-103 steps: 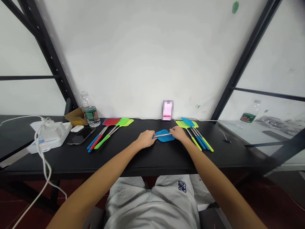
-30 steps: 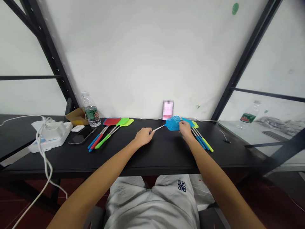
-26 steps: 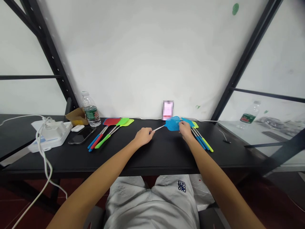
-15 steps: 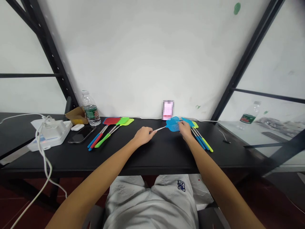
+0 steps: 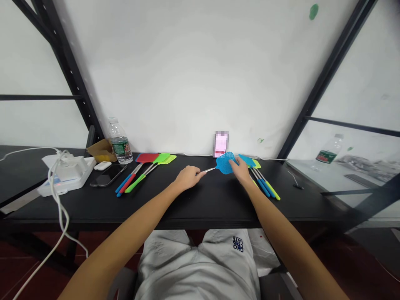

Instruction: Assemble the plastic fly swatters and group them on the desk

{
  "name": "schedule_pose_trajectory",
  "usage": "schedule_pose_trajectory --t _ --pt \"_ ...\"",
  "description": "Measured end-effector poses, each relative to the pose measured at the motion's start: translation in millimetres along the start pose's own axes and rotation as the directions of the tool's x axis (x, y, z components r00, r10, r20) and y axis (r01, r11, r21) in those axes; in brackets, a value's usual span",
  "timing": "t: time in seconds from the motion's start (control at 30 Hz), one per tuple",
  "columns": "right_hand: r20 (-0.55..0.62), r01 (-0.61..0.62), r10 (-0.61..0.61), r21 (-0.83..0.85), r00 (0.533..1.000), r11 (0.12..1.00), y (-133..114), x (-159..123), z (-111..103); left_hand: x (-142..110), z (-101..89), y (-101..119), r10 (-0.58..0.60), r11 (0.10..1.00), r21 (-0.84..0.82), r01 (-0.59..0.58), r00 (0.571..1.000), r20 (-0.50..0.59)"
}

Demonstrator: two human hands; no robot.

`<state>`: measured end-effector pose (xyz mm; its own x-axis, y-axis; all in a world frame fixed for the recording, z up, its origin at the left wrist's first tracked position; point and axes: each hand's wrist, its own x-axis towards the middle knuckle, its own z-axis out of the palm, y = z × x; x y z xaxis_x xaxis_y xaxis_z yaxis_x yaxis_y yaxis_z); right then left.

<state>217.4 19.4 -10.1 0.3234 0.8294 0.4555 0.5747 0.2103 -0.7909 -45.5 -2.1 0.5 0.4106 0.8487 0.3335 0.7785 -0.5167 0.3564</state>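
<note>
A blue fly swatter [image 5: 224,163] is held between my two hands above the black desk. My left hand [image 5: 188,177] is closed around its handle end, the metal shaft showing past the fingers. My right hand [image 5: 240,170] pinches the right edge of its mesh head. Just right of that hand lies a group of swatters with blue and yellow-green heads [image 5: 246,161] and blue and yellow handles [image 5: 269,189]. To the left, another group has a red head [image 5: 147,158] and green heads [image 5: 162,158], with blue, red and green handles.
On the desk [image 5: 200,208], a water bottle [image 5: 121,146], cardboard box [image 5: 101,151], white case [image 5: 102,166], dark phone [image 5: 108,175] and white power strip with cables [image 5: 67,175] stand at the left. A lit phone [image 5: 221,144] leans against the wall. A short cable [image 5: 297,186] lies right.
My right hand has shifted slightly left over the swatter's head, and the head has tilted a little. My left hand stays on the handle.
</note>
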Motion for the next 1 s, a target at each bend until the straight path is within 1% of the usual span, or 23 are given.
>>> schedule_pose_trajectory --t 0.13,0.33,0.53,0.67,0.77,0.83,0.9,1.0 --pt "0.031 -0.016 0.014 0.046 0.999 0.999 4 0 3 -1 -3.2 2 -0.02 0.999 0.034 0.02 1.0 0.012" --pt "0.059 -0.006 0.008 -0.035 0.998 0.999 4 1 0 -4 -5.0 4 -0.027 0.995 0.092 0.025 1.0 0.013" --pt "0.093 -0.006 0.012 -0.069 0.996 0.998 4 2 -2 -5 -8.0 6 -0.039 0.991 0.127 0.037 0.999 0.018" --pt "0.14 -0.021 0.029 -0.062 0.99 0.998 6 1 1 -4 -7.4 7 -0.069 0.986 0.153 0.064 0.997 0.031" --pt "0.169 -0.008 0.026 -0.106 0.985 0.994 5 1 6 -2 -3.8 9 -0.091 0.986 0.145 0.085 0.995 0.035" --pt "0.153 0.029 0.0 -0.184 0.988 0.983 3 2 6 -1 -1.0 10 -0.101 0.987 0.133 0.095 0.994 0.037" --pt "0.102 0.042 -0.013 -0.286 0.995 0.957 3 4 3 0 1.2 10 -0.115 0.986 0.129 0.109 0.993 0.038" --pt "-0.013 -0.032 0.029 -0.447 1.0 0.894 7 9 -7 2 2.9 7 -0.146 0.98 0.142 0.14 0.989 0.033"
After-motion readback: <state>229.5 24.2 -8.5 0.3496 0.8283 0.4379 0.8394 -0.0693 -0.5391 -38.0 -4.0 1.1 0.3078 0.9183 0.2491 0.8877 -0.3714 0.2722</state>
